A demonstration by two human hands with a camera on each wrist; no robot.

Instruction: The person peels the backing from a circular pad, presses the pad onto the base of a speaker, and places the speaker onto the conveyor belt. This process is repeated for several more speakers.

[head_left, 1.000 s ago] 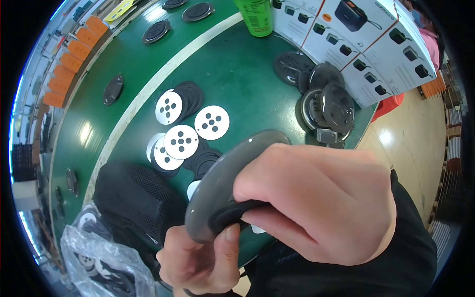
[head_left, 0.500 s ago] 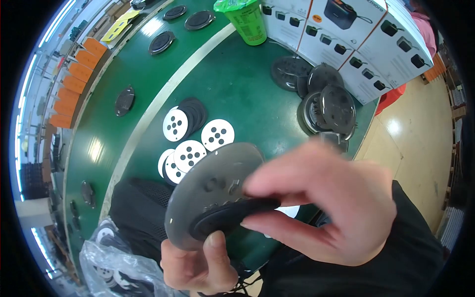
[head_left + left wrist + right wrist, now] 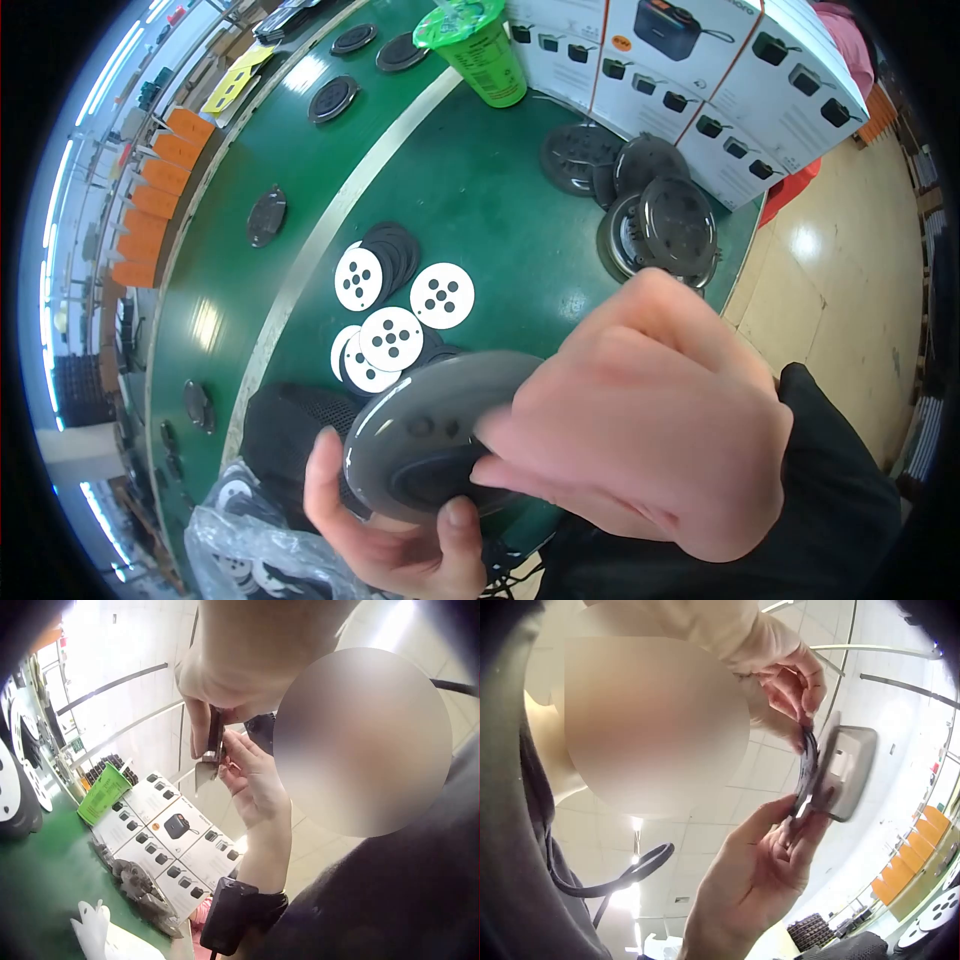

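Note:
My left hand grips a smoky grey round cover from below, thumb on its near edge. Against the cover's lower face lies a black disc, partly hidden. My right hand comes in from the right, thumb and forefinger at the disc's right side. In the right wrist view, the right hand pinches the upper end of the black disc, with the grey cover beside it and the left hand below. The left wrist view shows both parts nearly edge-on.
White perforated discs and black discs lie on the green table. Grey covers are stacked at right, near printed boxes and a green cup. A clear bag and black mesh sit lower left.
The grey cover has tilted flatter and moved slightly down. My left forefinger has lifted off its edge and extended. The right hand has turned over the cover, closer to its face.

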